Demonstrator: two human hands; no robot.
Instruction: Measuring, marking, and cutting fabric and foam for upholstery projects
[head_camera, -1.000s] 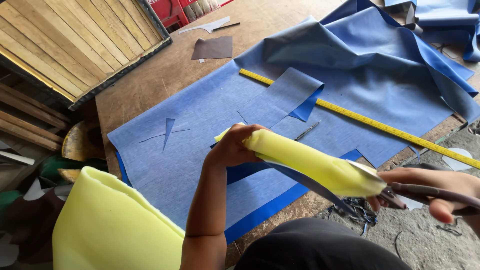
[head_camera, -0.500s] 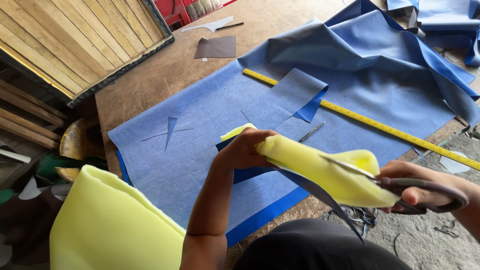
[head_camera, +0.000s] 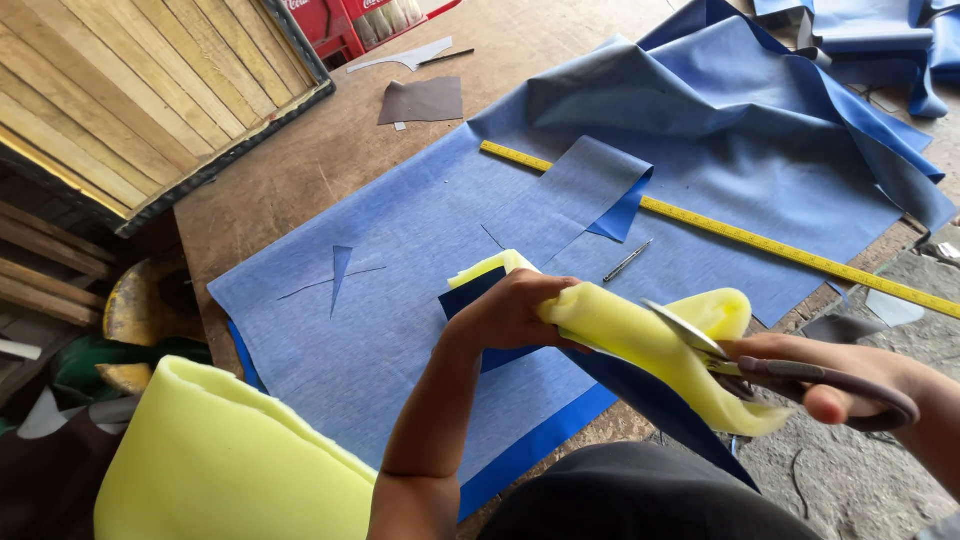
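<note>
A yellow foam strip (head_camera: 640, 335), backed with dark blue fabric, is gripped above the surface (head_camera: 300, 180) by the left hand (head_camera: 510, 310) and cut with scissors (head_camera: 760, 362) clasped in the right hand (head_camera: 850, 385), so steady tension seems needed.

One red crate at the top edge — nothing else packaged or labelled

A red plastic crate (head_camera: 350, 25) stands at the far end of the wooden table (head_camera: 300, 170), cut off by the top of the view, just right of the slatted wooden panel (head_camera: 130, 90). Its side is bright red with white lettering — a printed label of sorts — and pale upright shapes show inside it, too small to tell apart. No signs or screens are in sight.
</note>
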